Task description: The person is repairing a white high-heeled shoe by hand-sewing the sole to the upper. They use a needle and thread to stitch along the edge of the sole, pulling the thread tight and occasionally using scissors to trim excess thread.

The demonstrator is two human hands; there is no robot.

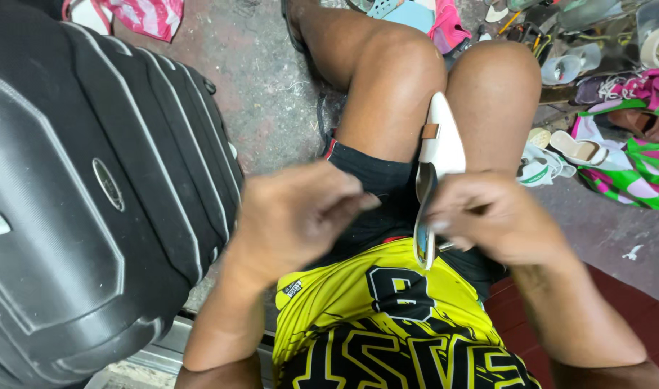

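A cream-white pointed shoe (442,140) with a small brown tab lies between my knees, its toe pointing away and its open heel end toward my lap. My right hand (491,220) grips the shoe at its heel end, fingers curled around the rim. My left hand (297,216) hovers just left of the shoe over my black shorts, fingers loosely curled and pinched together; whether it holds something small I cannot tell. Motion blurs both hands.
A large black hard-shell suitcase (92,187) fills the left side. Many loose shoes and sandals (581,151) lie in a pile at the upper right, with green-and-pink cloth (635,169) beside them. Bare concrete floor (265,86) shows between suitcase and legs.
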